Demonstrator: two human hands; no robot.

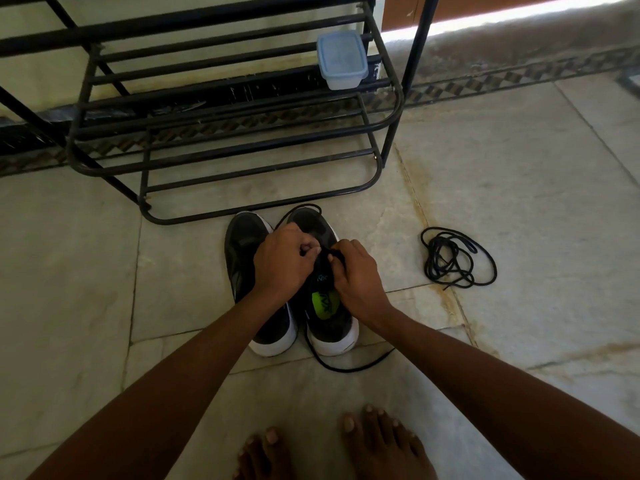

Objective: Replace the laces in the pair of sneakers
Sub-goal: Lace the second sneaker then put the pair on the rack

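Observation:
Two black sneakers with white soles stand side by side on the floor, toes pointing away from me. My left hand [282, 259] reaches over the left sneaker [242, 244] and pinches a black lace at the throat of the right sneaker [329, 317]. On the other side, my right hand [356, 271] pinches the lace at the same sneaker's tongue. That lace [346, 367] loops out past the toe and trails round the heel onto the floor. A loose coiled black lace [457, 259] lies on the tiles to the right, apart from the shoes.
A black metal shoe rack [242, 161] stands just beyond the sneakers' toes, with a lidded plastic box [341, 60] on an upper shelf. My bare feet [346, 445] are at the bottom edge. Pale floor tiles [69, 271] spread left and right.

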